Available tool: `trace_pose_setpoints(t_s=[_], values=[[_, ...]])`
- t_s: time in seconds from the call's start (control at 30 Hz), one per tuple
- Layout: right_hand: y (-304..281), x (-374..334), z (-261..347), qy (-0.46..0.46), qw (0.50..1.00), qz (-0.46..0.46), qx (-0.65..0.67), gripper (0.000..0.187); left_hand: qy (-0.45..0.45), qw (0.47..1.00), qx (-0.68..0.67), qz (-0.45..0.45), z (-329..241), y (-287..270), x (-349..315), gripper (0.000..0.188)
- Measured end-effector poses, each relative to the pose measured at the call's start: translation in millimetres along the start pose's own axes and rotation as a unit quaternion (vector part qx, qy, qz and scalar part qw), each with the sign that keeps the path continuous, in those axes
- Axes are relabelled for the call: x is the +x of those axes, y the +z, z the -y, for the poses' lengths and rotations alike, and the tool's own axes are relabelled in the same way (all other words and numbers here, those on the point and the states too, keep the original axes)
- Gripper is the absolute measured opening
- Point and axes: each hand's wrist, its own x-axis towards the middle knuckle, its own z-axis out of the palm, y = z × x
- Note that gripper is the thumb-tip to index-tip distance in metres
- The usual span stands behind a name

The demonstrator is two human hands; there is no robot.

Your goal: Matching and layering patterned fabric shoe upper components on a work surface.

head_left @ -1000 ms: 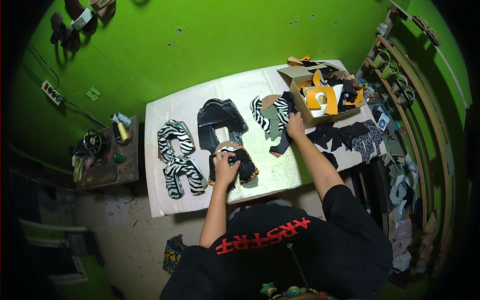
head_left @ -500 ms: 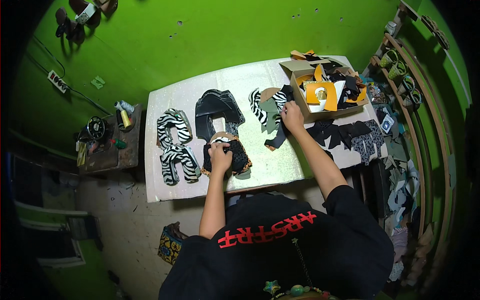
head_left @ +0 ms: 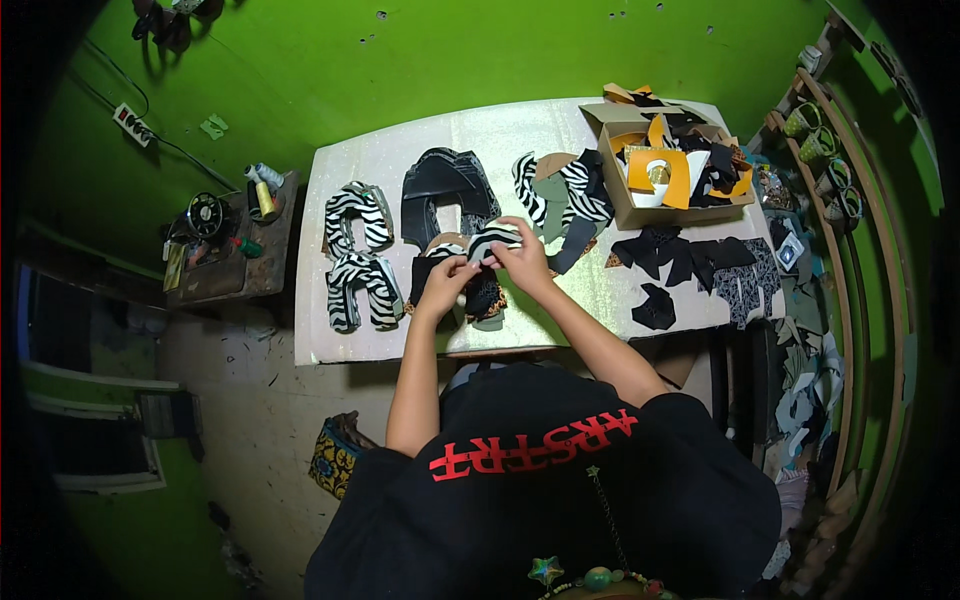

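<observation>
left hand (head_left: 447,277): fingers curled, pinching, forearm reaching forward
right hand (head_left: 522,258): fingers seemingly closed in a pinch, close beside the left

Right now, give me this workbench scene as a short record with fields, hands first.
left hand: grips a zebra-striped cut piece
right hand: on the same piece, from its right
beneath the hands: black and leopard-print pieces
left of them: stack of zebra-striped pieces
behind: black pieces
far right: cardboard box of orange and black scraps
surface: pale table
</observation>
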Motion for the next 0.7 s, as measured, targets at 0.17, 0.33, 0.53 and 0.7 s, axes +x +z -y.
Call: trace_pose_setpoints(t_s=[0.17,0.33,0.53,0.7], values=[[9,-2,-37,-0.098,0.971,-0.074,-0.205,0.018,0.000,0.999,0.037,-0.039,2,-14,-5,0.015],[27,-7,-23,-0.063,0.961,-0.029,-0.267,0.019,0.001,0.990,0.078,-0.116,25,-45,-6,0.013],[31,12,-48,-0.139,0.909,0.003,-0.394,0.016,0.004,0.970,0.108,-0.216,32,-54,-3,0.019],[36,14,-46,-0.109,0.912,-0.003,-0.395,0.020,-0.029,0.965,0.116,-0.231,43,-55,5,0.020]])
